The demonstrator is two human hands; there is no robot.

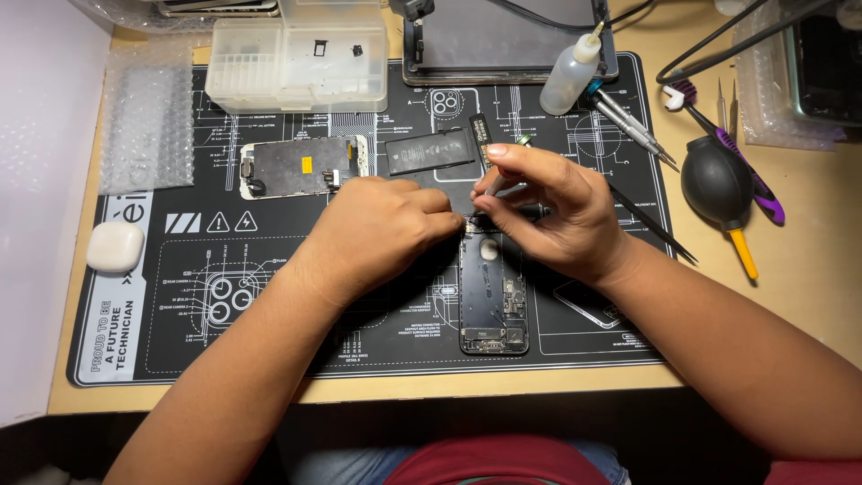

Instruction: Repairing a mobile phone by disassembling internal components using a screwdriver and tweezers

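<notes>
phone body: the opened dark smartphone housing (493, 295) lies flat on the black printed repair mat (269, 350), just in front of both hands. No screen and no battery in it, so you look straight into the frame and the small boards at its lower end.

left hand: the left hand (382, 233) is curled into a loose fist, its fingertips pressed together at the top edge of the housing. It looks like it's steadying that end, but I can't tell whether it's pinching something tiny.

right hand: the right hand (561, 211) is pinching a slim silver-shafted tool with a dark handle (503, 180), with the tip aimed down at the top corner of the housing. The tip itself is hidden between the fingers.

already out: the white-framed display panel (301, 167) lies face down on the mat to the left, well apart from the housing, and the flat black rectangular battery (429, 150) sits just above the hands. So I'd say the big teardown steps are done.

still in: the small boards and connectors at the bottom of the housing look untouched. I'd guess the work is around the middle, now on the small parts near the top.

other stuff: a clear plastic parts box (296, 67) sits at the top of the mat, a small squeeze bottle (570, 76) is near it, and a black rubber air blower (716, 184) rests on the wooden bench (808, 296) to the right.
</notes>
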